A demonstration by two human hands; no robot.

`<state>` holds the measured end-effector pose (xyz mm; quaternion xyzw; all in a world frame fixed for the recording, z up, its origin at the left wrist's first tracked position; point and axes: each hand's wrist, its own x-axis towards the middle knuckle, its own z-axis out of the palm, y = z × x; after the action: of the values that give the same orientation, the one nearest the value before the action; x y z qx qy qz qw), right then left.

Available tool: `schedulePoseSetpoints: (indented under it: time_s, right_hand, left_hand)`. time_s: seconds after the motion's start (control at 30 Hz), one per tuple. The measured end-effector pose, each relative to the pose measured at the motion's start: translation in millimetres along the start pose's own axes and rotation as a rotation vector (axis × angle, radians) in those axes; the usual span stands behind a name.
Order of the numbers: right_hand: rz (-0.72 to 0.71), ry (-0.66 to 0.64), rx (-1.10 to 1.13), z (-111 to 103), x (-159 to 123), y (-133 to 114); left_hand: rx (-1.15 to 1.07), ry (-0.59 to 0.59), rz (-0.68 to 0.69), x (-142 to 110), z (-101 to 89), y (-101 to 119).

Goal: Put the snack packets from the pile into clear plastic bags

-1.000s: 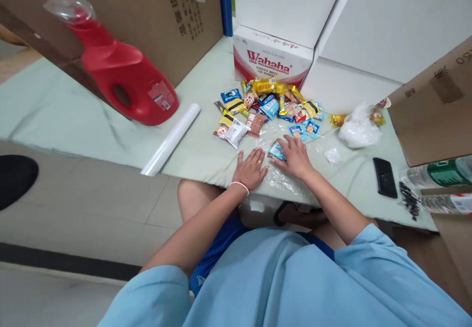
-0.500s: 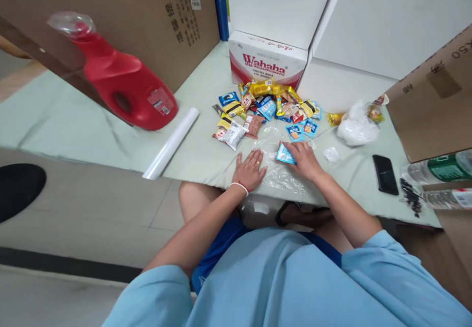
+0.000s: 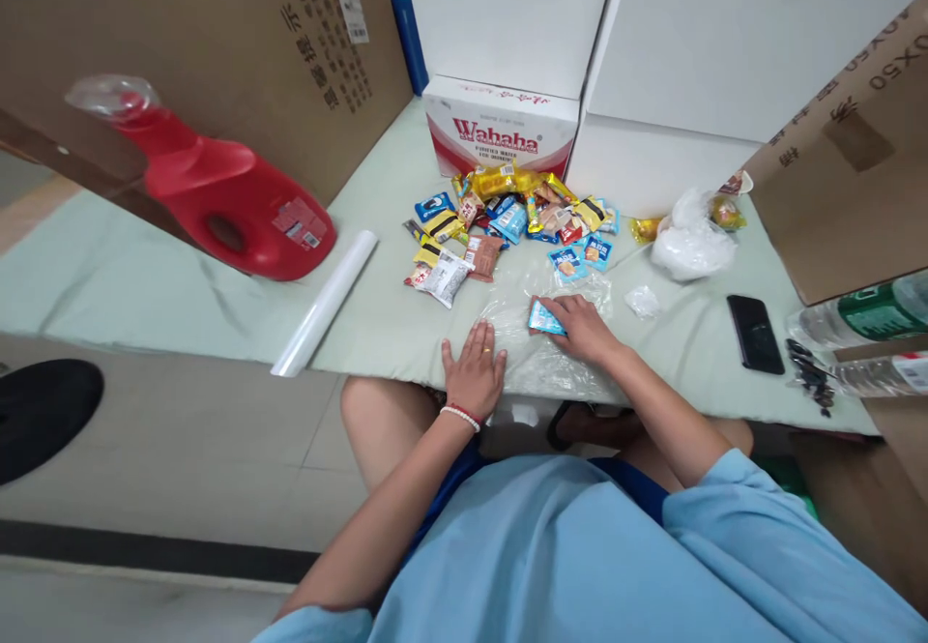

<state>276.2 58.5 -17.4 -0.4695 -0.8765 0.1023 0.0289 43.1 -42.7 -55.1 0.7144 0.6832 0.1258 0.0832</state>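
My right hand (image 3: 586, 330) holds a small blue snack packet (image 3: 545, 317) by its right side, just over a crinkled sheet of clear plastic (image 3: 562, 372). Flat near the table's front edge lies my left hand (image 3: 475, 372), its fingers stretched out and nothing in it; it touches the left part of the plastic. Beyond both hands is a heap of wrapped snacks (image 3: 508, 222) in yellow, blue, red and brown. A silver-white packet (image 3: 446, 280) lies at the heap's near left. Two flat blue packets (image 3: 567, 263) rest between the heap and my right hand.
On the left are a red jug (image 3: 239, 208) and a white roll (image 3: 326, 303). A Wahaba-type water carton (image 3: 500, 126) stands behind the heap. To the right lie a white plastic bag (image 3: 692, 237), a phone (image 3: 755, 334) and clear bottles (image 3: 870, 319). Brown cardboard boxes (image 3: 848, 208) flank the table.
My right hand has moved the blue packet over the plastic and turned it. My left hand has slid slightly toward the table's front edge. The view has shifted a little.
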Motion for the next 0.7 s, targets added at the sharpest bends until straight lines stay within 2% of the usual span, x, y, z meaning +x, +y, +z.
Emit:
schedulePoseSetpoints:
  time_s: [0.13,0.3,0.47,0.7]
  right_hand:
    - [0.005,0.03,0.01,-1,-7,11]
    - [-0.086,0.113,0.024,-3,-8,4]
    - [-0.217,0.017,0.075,0,1,1]
    - [-0.273,0.001,0.191,-4,7,11]
  left_hand:
    - [-0.013,-0.016,0.025,-2,-3.4,-4]
    - [-0.04,0.012,0.018,-5,-2.1,-11]
    - [-0.024,0.019,0.035,-5,-3.6,-22]
    - [0.02,0.035,-0.038,-5,-6.6,-31]
